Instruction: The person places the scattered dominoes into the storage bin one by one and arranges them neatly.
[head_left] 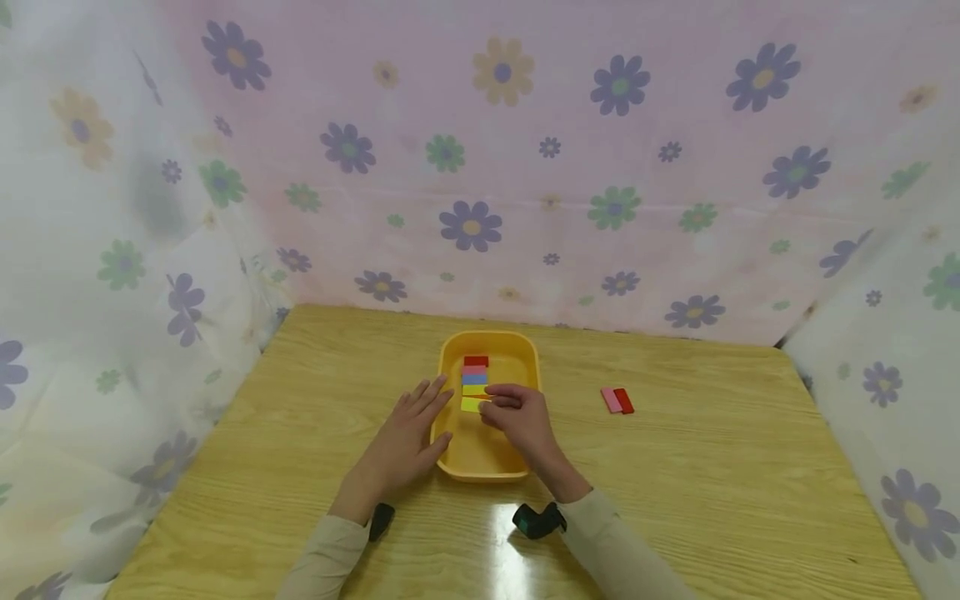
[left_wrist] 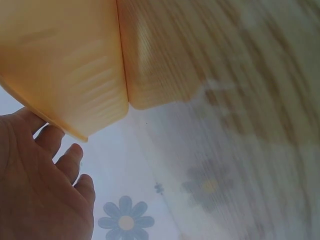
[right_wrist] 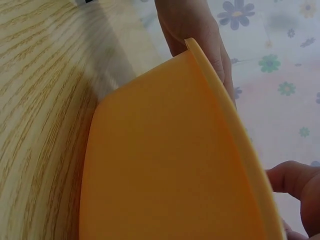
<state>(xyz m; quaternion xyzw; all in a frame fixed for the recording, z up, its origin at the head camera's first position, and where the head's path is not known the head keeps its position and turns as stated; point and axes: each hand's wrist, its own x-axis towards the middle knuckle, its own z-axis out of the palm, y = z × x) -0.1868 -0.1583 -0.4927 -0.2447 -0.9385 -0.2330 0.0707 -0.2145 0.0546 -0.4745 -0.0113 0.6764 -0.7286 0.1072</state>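
A yellow-orange plastic tray (head_left: 486, 477) holds a column of small flat blocks near its left side. From the far end these are a red block (head_left: 476, 361), a pink block (head_left: 474, 370), a blue block (head_left: 473, 379) and a yellow block (head_left: 472, 390). Just nearer, another yellow block (head_left: 469, 405) is pinched between thumb and fingertips of my right hand (head_left: 528, 423); a thin orange edge shows between the two yellows. My left hand (head_left: 401, 442) rests on the tray's left rim with fingers extended. In the right wrist view, the tray wall (right_wrist: 165, 150) hides the blocks.
Right of the tray, a pink block (head_left: 611, 400) and a red block (head_left: 624, 401) lie side by side on the wooden table (head_left: 712, 467). Flower-patterned curtains (head_left: 540, 167) stand behind the table and at both sides. Each wrist carries a black device (head_left: 538, 522).
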